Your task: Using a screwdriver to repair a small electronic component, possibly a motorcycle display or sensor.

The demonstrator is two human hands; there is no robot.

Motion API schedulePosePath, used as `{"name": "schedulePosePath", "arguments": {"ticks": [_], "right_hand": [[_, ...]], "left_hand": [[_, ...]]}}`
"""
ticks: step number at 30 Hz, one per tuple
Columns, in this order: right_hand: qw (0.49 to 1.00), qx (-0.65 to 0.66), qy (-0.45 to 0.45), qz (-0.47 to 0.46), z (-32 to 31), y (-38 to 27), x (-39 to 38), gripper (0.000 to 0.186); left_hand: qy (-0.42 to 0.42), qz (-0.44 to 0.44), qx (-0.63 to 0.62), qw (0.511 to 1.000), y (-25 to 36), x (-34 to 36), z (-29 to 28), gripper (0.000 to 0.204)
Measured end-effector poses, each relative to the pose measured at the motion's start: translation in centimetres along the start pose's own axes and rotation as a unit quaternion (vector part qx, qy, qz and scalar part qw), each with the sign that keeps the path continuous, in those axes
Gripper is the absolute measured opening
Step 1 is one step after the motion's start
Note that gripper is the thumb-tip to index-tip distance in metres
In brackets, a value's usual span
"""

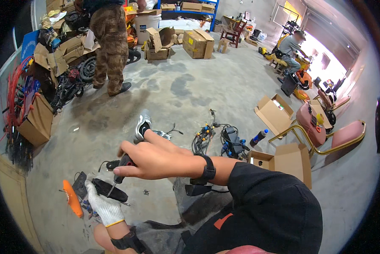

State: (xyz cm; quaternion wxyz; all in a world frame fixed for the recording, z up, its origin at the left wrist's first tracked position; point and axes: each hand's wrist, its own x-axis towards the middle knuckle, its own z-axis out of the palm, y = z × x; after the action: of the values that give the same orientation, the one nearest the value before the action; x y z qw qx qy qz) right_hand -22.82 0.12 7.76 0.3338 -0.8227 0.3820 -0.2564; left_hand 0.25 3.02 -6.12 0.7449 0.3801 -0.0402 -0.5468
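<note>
My right hand (149, 160), bare and with a black band at the wrist, is wrapped round the dark handle of a screwdriver (119, 178). Its thin shaft slants down to a long black casing (113, 191). My left hand (102, 208), in a white knit glove, grips that casing at its near end. Whether the screwdriver's tip sits in a screw is too small to tell. Beside the left hand lie a flat dark piece (80, 185) and an orange curved shell (72, 199). A small black part with a cable (112, 165) lies just beyond the casing.
Bundled wiring (203, 139) and black cabled units (232, 142) lie on the floor to the right, near a dark bottle (259, 137). Open cartons (293, 163) and pink chairs (346, 137) stand farther right. One person stands at far left; another sits at far right.
</note>
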Motion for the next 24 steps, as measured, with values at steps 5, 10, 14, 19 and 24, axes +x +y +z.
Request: {"name": "schedulePosePath", "arguments": {"ticks": [5, 10, 14, 19, 24], "right_hand": [[0.982, 0.078, 0.033, -0.168, 0.3, 1.6, 0.2, 0.038], [0.987, -0.017, -0.066, -0.147, 0.1, 1.8, 0.2, 0.035], [0.995, 0.024, -0.056, -0.081, 0.6, 1.2, -0.3, 0.036], [0.994, -0.102, 0.004, 0.037, 1.5, 1.4, -0.3, 0.051], [0.989, -0.065, 0.088, -0.099, 1.2, 2.1, 0.1, 0.049]], "left_hand": [[0.003, 0.013, 0.044, 0.999, 0.7, -0.2, 0.1, 0.034], [-0.018, 0.05, 0.029, 0.998, 0.3, -0.6, 0.6, 0.036], [-0.022, 0.017, 0.009, 1.0, 0.4, -0.2, 0.1, 0.035], [0.02, 0.061, 0.011, 0.998, 1.4, 0.1, 0.2, 0.035], [0.042, 0.079, 0.035, 0.995, 1.1, -0.4, 0.9, 0.034]]}}
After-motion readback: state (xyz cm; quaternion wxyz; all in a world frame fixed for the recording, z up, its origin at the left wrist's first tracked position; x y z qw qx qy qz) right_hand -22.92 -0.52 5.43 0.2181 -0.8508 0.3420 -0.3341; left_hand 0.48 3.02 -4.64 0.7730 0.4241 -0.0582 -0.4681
